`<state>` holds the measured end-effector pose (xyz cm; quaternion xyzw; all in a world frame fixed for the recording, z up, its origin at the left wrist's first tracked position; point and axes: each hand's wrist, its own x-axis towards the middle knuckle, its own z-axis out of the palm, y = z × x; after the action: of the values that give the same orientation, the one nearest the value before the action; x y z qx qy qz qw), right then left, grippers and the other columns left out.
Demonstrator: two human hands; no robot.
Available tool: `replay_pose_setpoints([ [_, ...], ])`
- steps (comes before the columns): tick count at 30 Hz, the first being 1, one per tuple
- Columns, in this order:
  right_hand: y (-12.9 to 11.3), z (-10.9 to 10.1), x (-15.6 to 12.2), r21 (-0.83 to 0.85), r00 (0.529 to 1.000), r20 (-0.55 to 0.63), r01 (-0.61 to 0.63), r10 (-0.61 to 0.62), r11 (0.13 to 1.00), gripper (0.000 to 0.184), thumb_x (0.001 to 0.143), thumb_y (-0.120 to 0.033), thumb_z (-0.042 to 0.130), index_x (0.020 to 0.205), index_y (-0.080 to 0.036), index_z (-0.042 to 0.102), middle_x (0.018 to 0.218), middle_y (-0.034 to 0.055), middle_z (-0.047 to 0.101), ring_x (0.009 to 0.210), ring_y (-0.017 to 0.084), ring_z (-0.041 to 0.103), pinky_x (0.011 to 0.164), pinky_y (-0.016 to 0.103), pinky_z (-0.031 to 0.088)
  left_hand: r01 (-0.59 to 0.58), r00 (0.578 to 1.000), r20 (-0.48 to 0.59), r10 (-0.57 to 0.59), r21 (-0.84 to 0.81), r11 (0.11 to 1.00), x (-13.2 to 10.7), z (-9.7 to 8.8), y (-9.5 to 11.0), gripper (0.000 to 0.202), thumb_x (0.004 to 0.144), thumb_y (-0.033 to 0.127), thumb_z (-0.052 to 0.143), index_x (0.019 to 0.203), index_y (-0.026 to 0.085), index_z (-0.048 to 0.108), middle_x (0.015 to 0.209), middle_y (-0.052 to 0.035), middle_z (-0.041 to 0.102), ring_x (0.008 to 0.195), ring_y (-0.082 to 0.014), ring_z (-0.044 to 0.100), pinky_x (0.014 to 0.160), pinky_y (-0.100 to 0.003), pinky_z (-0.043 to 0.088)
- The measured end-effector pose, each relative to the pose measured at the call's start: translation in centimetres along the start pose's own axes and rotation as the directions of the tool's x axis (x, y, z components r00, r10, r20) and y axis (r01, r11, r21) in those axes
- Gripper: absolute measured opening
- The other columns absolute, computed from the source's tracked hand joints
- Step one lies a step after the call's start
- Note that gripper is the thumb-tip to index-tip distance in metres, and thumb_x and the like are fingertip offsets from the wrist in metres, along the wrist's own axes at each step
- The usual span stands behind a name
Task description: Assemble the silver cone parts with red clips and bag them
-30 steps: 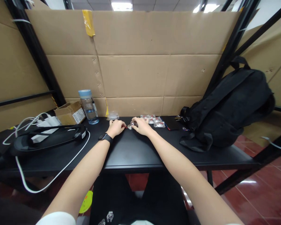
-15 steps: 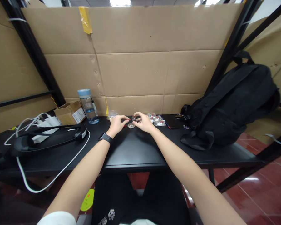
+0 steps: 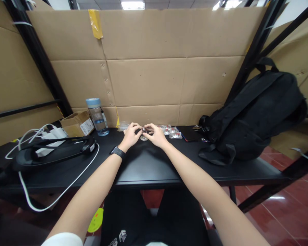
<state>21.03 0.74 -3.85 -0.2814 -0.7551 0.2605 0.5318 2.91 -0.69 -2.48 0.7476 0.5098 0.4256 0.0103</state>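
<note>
Over the black table, my left hand (image 3: 131,135) and my right hand (image 3: 156,134) meet at the fingertips. Between them is a small round shiny piece (image 3: 144,130), dark in the middle, pinched by my right fingers. My left thumb and fingers close against its left side; whether they also hold a tiny red part cannot be made out. Directly below, a second round, clear or silvery disc (image 3: 143,138) lies on the table. Beyond my left hand is a clear plastic bag (image 3: 123,125). Several small clear packets with red bits (image 3: 175,133) lie right of my right hand.
A water bottle (image 3: 97,117) and an open cardboard box (image 3: 78,123) stand at the left, behind a black headset-like frame (image 3: 56,150) and white cables (image 3: 80,180). A dark flat object (image 3: 190,134) and a black backpack (image 3: 256,112) are at the right. Cardboard walls the back.
My left hand has moved right and up to the round piece, bringing the red bit at its fingertips out of sight. My right hand has shifted slightly left with the piece.
</note>
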Motion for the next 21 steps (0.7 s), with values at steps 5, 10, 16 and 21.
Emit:
replay_pose_setpoints([
  [5, 0.3, 0.1, -0.1, 0.116, 0.998, 0.023, -0.055, 0.052, 0.992, 0.035, 0.077, -0.030, 0.077, 0.108, -0.022, 0.062, 0.116, 0.0088, 0.071, 0.107, 0.025, 0.072, 0.086, 0.038, 0.061, -0.072, 0.997, 0.040, 0.073, -0.019, 0.997, 0.0, 0.3, -0.2, 0.017, 0.096, 0.030, 0.055, 0.100, 0.023, 0.070, 0.111, -0.0055, 0.064, 0.112, -0.0224, 0.059, 0.096, -0.038, 0.042],
  [10, 0.2, 0.3, -0.2, 0.271, 0.994, 0.034, -0.105, 0.100, 0.957, 0.039, 0.074, -0.036, 0.079, 0.104, -0.021, 0.062, 0.115, 0.0091, 0.070, 0.103, 0.024, 0.074, 0.090, 0.039, 0.061, -0.090, 0.995, 0.035, 0.090, -0.002, 0.996, 0.0, 0.2, 0.0, 0.016, 0.096, 0.025, 0.054, 0.097, 0.022, 0.069, 0.111, -0.0066, 0.064, 0.111, -0.0226, 0.059, 0.094, -0.037, 0.044],
  [16, -0.2, 0.7, -0.3, 0.353, 0.987, 0.019, -0.155, 0.159, 0.923, 0.041, 0.071, -0.040, 0.082, 0.101, -0.020, 0.062, 0.115, 0.0095, 0.070, 0.099, 0.024, 0.074, 0.094, 0.042, 0.061, -0.080, 0.994, -0.067, 0.083, 0.052, 0.995, -0.1, -0.2, 0.6, 0.011, 0.090, 0.028, 0.065, 0.090, 0.023, 0.075, 0.106, -0.0053, 0.069, 0.108, -0.0237, 0.059, 0.094, -0.039, 0.043],
  [21, -0.4, 0.6, -0.1, 0.332, 0.986, 0.018, -0.164, 0.168, 0.929, 0.040, 0.072, -0.042, 0.080, 0.100, -0.020, 0.061, 0.114, 0.0096, 0.071, 0.100, 0.024, 0.074, 0.094, 0.042, 0.060, -0.071, 0.997, -0.024, 0.075, 0.137, 0.988, 0.2, -0.9, -0.2, 0.015, 0.093, 0.030, 0.062, 0.090, 0.026, 0.076, 0.105, -0.0043, 0.074, 0.112, -0.0261, 0.059, 0.094, -0.042, 0.041],
])
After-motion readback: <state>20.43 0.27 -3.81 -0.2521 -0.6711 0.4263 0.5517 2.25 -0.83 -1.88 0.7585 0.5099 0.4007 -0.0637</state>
